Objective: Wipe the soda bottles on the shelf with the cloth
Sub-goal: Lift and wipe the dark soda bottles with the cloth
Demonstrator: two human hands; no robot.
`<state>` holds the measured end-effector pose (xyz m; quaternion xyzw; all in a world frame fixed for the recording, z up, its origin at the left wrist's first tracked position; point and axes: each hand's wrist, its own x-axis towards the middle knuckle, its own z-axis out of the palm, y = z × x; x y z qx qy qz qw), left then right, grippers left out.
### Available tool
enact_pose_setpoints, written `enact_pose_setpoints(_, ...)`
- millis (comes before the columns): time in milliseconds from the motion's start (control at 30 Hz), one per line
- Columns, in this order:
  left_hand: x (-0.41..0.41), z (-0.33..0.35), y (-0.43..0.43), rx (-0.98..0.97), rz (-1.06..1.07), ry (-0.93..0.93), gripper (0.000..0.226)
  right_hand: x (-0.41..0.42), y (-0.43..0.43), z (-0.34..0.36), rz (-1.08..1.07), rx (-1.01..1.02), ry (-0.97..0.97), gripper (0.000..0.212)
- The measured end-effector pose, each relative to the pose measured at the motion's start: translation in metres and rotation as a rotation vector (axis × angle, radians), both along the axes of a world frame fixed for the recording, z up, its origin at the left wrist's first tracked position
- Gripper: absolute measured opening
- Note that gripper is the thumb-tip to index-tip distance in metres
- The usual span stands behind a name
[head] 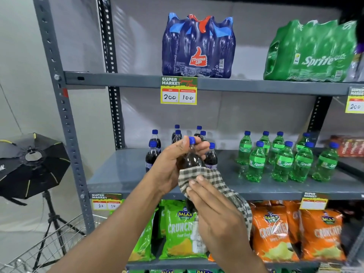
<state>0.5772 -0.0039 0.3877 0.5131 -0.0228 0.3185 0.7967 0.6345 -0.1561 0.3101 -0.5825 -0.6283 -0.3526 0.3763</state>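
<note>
A dark cola bottle [190, 159] with a blue cap is lifted in front of the middle shelf [118, 174]. My left hand [173, 164] grips its neck and upper body. My right hand [214, 211] presses a checked cloth [208, 177] around the bottle's lower half. Behind it, several more dark cola bottles [153, 154] stand on the shelf's left part. Several green Sprite bottles [283, 160] stand on the same shelf to the right.
The top shelf carries a blue Thums Up pack [198, 46] and a green Sprite pack [309, 52]. Green chip bags [177, 229] and orange chip bags [275, 233] fill the shelf below. A studio light on a tripod [29, 166] and a wire cart [45, 249] stand at the left.
</note>
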Motion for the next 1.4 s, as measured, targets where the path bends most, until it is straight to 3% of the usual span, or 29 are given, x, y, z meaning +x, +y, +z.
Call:
enact_pose_setpoints(233,0.001,0.004,-0.007,0.038,-0.100,0.045,0.029,-0.006,0.010,0.024,-0.067,0.022,0.031,0.039)
enact_pose_setpoints(367,0.001,0.002,-0.009,0.047,-0.029,0.032,0.029,-0.006,-0.002,-0.004,-0.049,-0.061,-0.005,0.040)
enact_pose_setpoints(500,0.002,-0.001,-0.008,0.059,0.012,0.039,0.030,0.001,-0.009,-0.021,0.019,-0.006,0.043,0.034)
enact_pose_setpoints(733,0.010,-0.005,-0.020,0.011,-0.093,0.107,0.028,0.005,0.010,0.019,-0.014,0.052,0.152,0.035)
enact_pose_setpoints(1033,0.014,-0.005,-0.022,0.015,0.059,0.064,0.025,0.020,-0.010,-0.028,0.049,-0.064,-0.005,0.034)
enact_pose_setpoints(1267,0.026,-0.003,-0.028,0.062,0.062,0.128,0.025,0.036,-0.001,-0.007,0.111,0.158,0.193,0.034)
enact_pose_setpoints(1400,0.033,-0.008,-0.034,0.068,0.083,0.164,0.026,0.039,0.003,0.017,0.017,0.077,0.147,0.036)
